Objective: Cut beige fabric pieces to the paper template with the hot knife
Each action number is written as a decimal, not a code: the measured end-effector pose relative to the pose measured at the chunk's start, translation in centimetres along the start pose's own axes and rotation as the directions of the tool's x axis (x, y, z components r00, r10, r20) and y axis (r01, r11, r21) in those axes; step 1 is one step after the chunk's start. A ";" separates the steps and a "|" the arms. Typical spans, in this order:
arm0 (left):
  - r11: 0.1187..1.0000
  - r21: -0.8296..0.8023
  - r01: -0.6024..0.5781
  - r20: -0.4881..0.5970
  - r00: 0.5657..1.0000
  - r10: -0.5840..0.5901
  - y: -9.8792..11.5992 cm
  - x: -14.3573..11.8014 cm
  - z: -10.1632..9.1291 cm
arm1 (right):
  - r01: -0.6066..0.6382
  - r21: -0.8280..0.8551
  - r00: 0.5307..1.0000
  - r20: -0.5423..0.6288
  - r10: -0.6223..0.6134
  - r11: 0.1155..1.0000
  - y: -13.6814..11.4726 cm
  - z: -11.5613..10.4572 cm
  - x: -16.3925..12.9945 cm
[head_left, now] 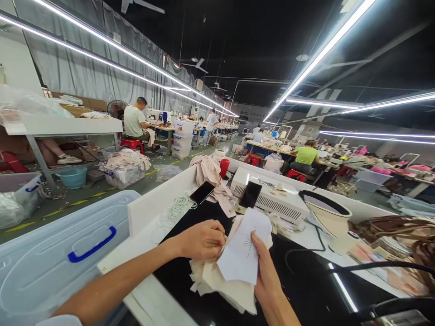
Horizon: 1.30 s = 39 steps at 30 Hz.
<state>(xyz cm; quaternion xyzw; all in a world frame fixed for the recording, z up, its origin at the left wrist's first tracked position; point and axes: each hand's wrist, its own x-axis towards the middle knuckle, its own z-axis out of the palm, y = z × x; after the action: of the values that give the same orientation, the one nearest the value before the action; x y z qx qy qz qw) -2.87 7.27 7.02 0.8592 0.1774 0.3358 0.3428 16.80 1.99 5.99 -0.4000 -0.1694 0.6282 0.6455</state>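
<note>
Two bare arms reaching in from the bottom edge, over a black shiny table top [306, 290]. Left hand [202, 240] curled, fingers and thumb pinched together on the top edge of a stack of cream cloth pieces [217, 285]. Right hand [267, 271] holding the same stack from the other side, thumb up and pressed on a white paper-like pattern piece with tiny holes [241, 253] at the front of the stack; other fingers hidden behind, so cannot tell how bent. Stack held just above the black table top, between both hands.

Just behind the stack: two black flat phones [250, 194], one leaning on a white box machine with air slots [268, 197], the other [202, 192] a bit left of it. Pinkish-beige bunched cloth [210, 174] draped between the phones. Coil of thin white cord [180, 206] left of the stack. Round cream bowl with a black rim [328, 213] right of the machine. Brown straps in a heap [401, 228] far right of the stack.

Left of the stack, lower down: big clear plastic bin lid with a blue handle [50, 258]. Far behind the stack: other people sitting at long work tables, one person in a white shirt [134, 120], one person in a bright green shirt [306, 155]. Long white light strips overhead.
</note>
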 end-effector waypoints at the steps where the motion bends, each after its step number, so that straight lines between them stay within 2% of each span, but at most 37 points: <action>1: 1.000 -0.011 -0.003 -0.005 1.000 0.003 -0.2 -0.1 -0.1 | 0.006 -0.002 1.000 0.007 -0.006 1.000 0.0 0.1 0.0; 3: 0.994 -0.107 0.037 -0.050 0.998 -0.043 -0.6 0.1 -0.3 | 0.022 -0.013 0.999 0.025 -0.021 1.000 0.0 0.4 0.0; 6: 0.949 -0.286 0.133 -0.121 0.977 -0.173 -1.2 0.9 0.0 | 0.087 -0.068 0.995 0.056 -0.084 0.994 -0.2 1.0 -0.1; 9: 0.925 -0.342 0.165 -0.110 0.971 -0.214 -1.4 2.1 0.8 | 0.160 -0.147 0.983 0.111 -0.144 0.976 -0.4 1.6 -0.3; 12: 0.908 -0.340 0.247 0.008 0.966 -0.259 -1.4 2.7 2.0 | 0.212 -0.188 0.973 0.131 -0.189 0.959 -0.5 1.8 -0.4; 15: 0.835 -0.368 0.408 0.181 0.913 -0.366 -1.6 2.5 3.0 | 0.219 -0.225 0.972 0.135 -0.192 0.950 -0.7 1.4 -0.2; 18: 0.748 -0.434 0.502 0.308 0.863 -0.401 -2.3 1.9 3.2 | 0.146 -0.257 0.982 0.156 -0.108 0.955 -0.7 0.6 0.1; 22: 0.664 -0.451 0.597 0.434 0.796 -0.421 -3.8 1.2 3.0 | 0.045 -0.304 0.988 0.154 0.002 0.952 -0.5 -0.3 0.6; 26: 0.576 -0.459 0.677 0.486 0.733 -0.475 -5.6 0.7 3.3 | 0.021 -0.374 0.996 0.092 0.015 0.927 -0.8 -0.2 1.8; 30: 0.425 -0.556 0.714 0.597 0.699 -0.393 -6.8 0.2 3.3 | 0.077 -0.433 0.996 0.065 -0.054 0.898 -2.4 1.1 3.4; 32: 0.321 -0.629 0.708 0.609 0.705 -0.363 -7.1 0.1 3.0 | 0.122 -0.448 0.992 0.075 -0.099 0.886 -3.5 2.1 4.1; 37: 0.110 -0.831 0.546 0.455 0.779 -0.431 -7.7 0.1 2.6 | 0.223 -0.447 0.975 0.115 -0.191 0.866 -6.3 5.2 6.6; 38: 0.076 -0.860 0.505 0.415 0.778 -0.472 -7.6 0.2 2.5 | 0.243 -0.440 0.970 0.126 -0.208 0.865 -6.8 5.9 7.4; 39: 0.044 -0.883 0.467 0.374 0.758 -0.534 -7.5 0.3 2.4 | 0.264 -0.430 0.964 0.137 -0.227 0.863 -7.4 6.5 8.2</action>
<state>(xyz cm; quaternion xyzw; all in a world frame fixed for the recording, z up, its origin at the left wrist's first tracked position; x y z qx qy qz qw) -1.54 11.60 0.53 0.3442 0.2345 0.2540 0.8729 18.38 12.50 13.07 -0.4859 -0.3843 0.5013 0.6041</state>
